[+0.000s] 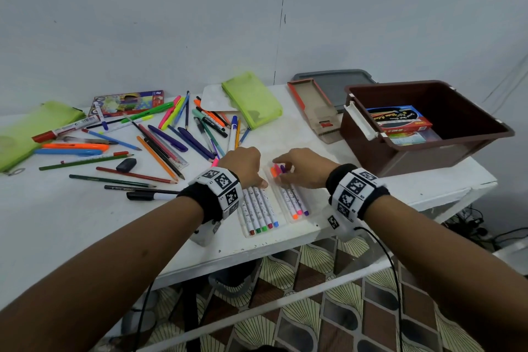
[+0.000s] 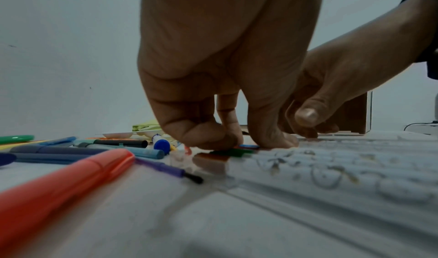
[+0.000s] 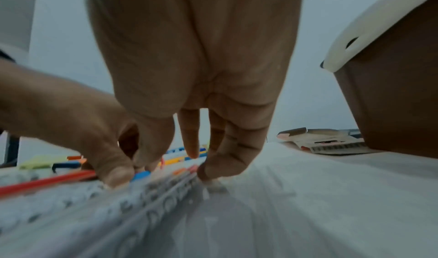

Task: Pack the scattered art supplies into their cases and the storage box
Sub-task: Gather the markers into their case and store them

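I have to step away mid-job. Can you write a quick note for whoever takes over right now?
Left hand: fingertips pressing the markers in the clear plastic marker case. Right hand: fingertips on the orange, pink and purple marker caps.
Done: eight markers sit in the case; the brown plastic storage box holds a few flat boxes.
Left: the scattered pens and pencils, black eraser, green pouches, empty cardboard box.

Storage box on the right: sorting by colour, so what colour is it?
Brown storage box, with white latches; head view shows it best.
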Motion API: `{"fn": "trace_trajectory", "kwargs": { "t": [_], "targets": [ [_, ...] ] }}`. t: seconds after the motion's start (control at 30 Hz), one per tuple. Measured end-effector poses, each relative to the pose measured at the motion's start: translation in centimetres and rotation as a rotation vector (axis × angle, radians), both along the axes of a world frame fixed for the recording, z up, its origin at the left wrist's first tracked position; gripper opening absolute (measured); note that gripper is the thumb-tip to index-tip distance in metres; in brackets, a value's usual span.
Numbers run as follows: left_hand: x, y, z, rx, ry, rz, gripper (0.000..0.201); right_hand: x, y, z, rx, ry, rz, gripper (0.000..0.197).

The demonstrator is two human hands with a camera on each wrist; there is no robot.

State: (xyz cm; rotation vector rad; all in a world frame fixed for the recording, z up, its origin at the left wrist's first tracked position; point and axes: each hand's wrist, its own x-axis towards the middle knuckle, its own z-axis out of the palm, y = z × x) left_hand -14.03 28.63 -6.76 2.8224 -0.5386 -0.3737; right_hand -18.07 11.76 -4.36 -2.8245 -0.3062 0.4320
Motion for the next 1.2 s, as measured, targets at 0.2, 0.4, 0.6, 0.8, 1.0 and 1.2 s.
{"fn": "trace_trajectory", "kwargs": {
  "t": [0.2, 0.4, 0.6, 0.8, 1.0, 1.2],
  "targets": [
    [-0.4, 0.1, 0.1, -0.016, 0.014, 0.014, 0.041, -0.2, -0.1, -1.6, -0.028, 0.004, 0.048, 0.024],
    [-0.7, 0.2, 0.1, -0.031, 0.008, 0.023, 0.040, -0.5, -1.5, -1.4, 0.038, -0.013, 0.091, 0.027],
    [-0.8, 0.2, 0.3, -0.020, 0.008, 0.016, 0.040, 0.4, -0.8, -0.3, 0.053, 0.057, -0.015, 0.041],
    [-0.9, 0.0, 0.4, -0.012, 0.010, 0.028, 0.039, 0.1, -0.1, -0.8, -0.008, 0.024, 0.024, 0.040],
    [-0.9, -0.2, 0.2, 0.005, 0.006, 0.028, 0.038, -0.3, 0.2, -1.8, -0.029, -0.020, 0.069, 0.032],
    [-1.1, -0.2, 0.2, 0.038, -0.036, 0.010, 0.037, -0.3, -0.2, -0.9, -0.006, 0.050, 0.088, 0.052]
  ]
}}
